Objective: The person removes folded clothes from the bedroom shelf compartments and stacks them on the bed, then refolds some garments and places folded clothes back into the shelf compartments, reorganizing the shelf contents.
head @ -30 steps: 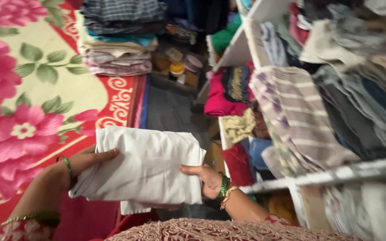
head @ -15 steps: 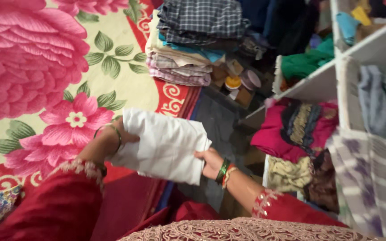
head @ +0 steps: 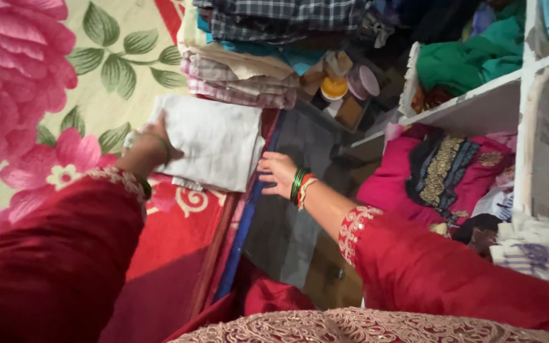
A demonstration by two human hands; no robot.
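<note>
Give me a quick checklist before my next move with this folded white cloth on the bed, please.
1. Folded white cloth lies flat on the floral bedspread: ok.
2. Left hand rests on the cloth's left edge: ok.
3. Right hand at the cloth's lower right corner; whether it grips the cloth: cannot tell.
4. Cloth sits apart from the stack of folded clothes above it: cannot tell, edges look close.
5. Cloth fully on the bed: not ok, its right edge reaches the bed's edge.
6. Fold neat, no loose layers: cannot tell.
</note>
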